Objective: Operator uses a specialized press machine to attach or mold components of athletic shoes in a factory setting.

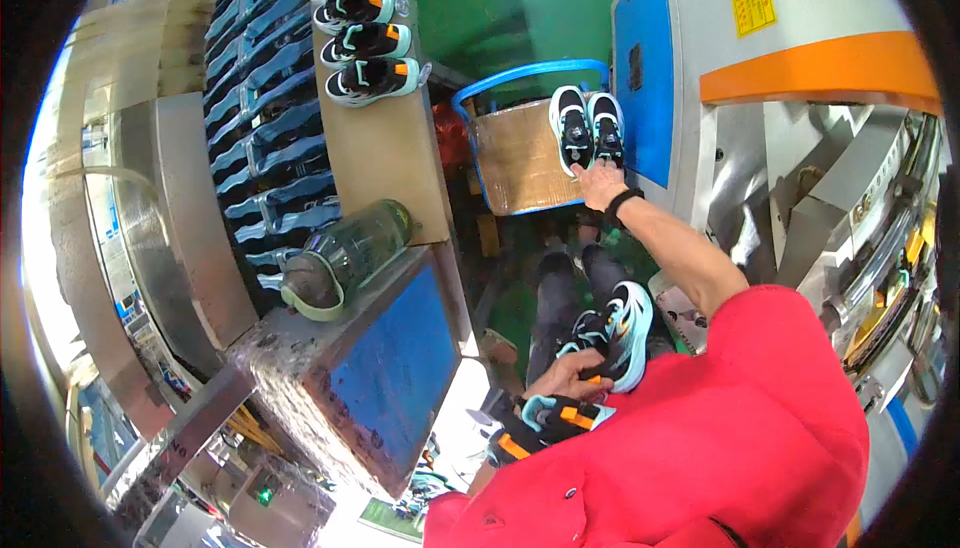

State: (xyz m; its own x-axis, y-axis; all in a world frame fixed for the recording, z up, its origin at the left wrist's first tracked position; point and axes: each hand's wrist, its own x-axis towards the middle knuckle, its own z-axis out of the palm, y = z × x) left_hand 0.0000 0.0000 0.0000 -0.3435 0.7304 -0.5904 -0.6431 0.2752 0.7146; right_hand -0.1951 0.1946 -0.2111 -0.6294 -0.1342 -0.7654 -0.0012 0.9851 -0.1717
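Observation:
A pair of black-and-white sneakers (572, 128) sits side by side at the right end of a cardboard-topped stand. My right hand (600, 185), with a black band at its wrist, reaches forward and has its fingers closed at their heel ends. Close to my body, my left hand (568, 376) is closed around a black sneaker with a thick white and pale-blue sole (628, 333). More black shoe parts with orange heel patches (575, 416) lie against my left wrist and forearm. Some of the left fingers are hidden by the shoes.
Several similar sneakers (370, 80) line a tan ledge (375, 148) at the left, beside a rack of dark blue slats (265, 138). A green-tinted bottle (350, 258) lies on a blue-sided metal box (395, 368). The cardboard (515, 158) has a blue rail. Machinery with an orange bar (820, 73) stands right.

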